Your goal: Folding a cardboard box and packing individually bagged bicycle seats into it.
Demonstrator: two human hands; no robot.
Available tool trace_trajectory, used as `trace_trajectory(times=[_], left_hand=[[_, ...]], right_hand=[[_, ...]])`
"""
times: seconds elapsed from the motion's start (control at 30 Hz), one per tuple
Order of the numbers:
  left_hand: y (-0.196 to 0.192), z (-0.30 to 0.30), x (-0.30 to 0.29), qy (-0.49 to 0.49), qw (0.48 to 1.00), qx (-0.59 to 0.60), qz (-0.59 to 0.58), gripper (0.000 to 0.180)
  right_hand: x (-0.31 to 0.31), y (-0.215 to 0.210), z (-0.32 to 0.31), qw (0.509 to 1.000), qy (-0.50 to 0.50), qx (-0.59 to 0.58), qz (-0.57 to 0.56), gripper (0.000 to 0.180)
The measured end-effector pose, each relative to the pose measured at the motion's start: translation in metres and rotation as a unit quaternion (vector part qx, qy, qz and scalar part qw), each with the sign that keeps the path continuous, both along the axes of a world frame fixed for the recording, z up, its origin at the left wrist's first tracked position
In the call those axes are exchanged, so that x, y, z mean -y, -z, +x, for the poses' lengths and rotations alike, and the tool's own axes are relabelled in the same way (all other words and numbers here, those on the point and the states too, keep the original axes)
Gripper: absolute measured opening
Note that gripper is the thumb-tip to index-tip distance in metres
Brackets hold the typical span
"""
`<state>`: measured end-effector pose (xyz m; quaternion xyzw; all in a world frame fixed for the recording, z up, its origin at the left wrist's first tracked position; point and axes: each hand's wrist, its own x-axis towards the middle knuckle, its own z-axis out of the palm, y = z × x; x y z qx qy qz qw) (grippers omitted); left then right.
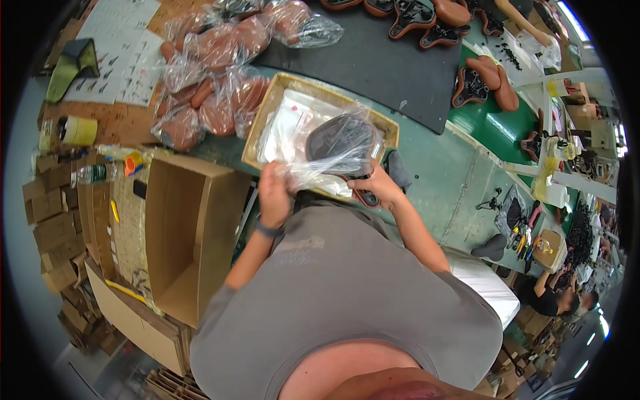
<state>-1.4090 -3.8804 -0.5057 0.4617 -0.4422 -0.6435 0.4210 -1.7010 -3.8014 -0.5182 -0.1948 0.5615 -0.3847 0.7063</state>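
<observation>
In front of my body, over a yellow-rimmed box (256, 133), a dark bicycle saddle (340, 139) lies partly inside a clear plastic bag (313, 175). My right hand (377, 185) grips the saddle near its narrow end, which pokes out of the bag toward me. With fingers closed and slightly blurred, my left hand (275, 193) holds the gathered edge of the bag on the left. White and clear plastic bags (288, 127) fill the box underneath.
Bagged brown saddles (223, 47) are heaped beyond the box at left. Unwrapped saddles (427, 20) lie by a black mat (380, 67). An open cardboard box (177, 233) stands left of me. Tools (527, 243) lie at right; co-workers (557, 297) are farther off.
</observation>
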Motion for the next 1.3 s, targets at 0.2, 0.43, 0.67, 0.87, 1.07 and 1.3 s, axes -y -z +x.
trace_trajectory(times=[0.2,0.43,0.67,0.87,1.07,1.3], left_hand=[[-0.026,-0.074,0.111,0.151,0.987,-0.022,0.058,0.065],[0.051,-0.009,0.355,-0.044,0.992,0.113,0.041,0.07],[0.074,0.021,0.363,0.009,0.776,0.593,-0.217,0.062],[0.042,-0.102,0.337,-0.054,0.786,0.558,-0.261,0.067],[0.039,-0.158,0.31,-0.012,0.836,0.486,-0.253,0.05],[0.061,-0.244,0.216,0.221,0.83,0.315,-0.405,0.04]], right_hand=[[0.098,-0.023,0.026,0.863,0.037,-0.381,-0.331,0.087],[0.288,0.075,-0.179,0.936,0.199,-0.254,-0.138,0.065],[0.463,0.189,-0.366,0.773,0.258,-0.556,0.166,0.138],[0.528,0.22,-0.421,0.704,0.232,-0.614,0.273,0.116],[0.481,0.234,-0.494,0.637,0.237,-0.698,0.225,0.083],[0.383,0.203,-0.478,0.737,0.165,-0.639,0.148,0.089]])
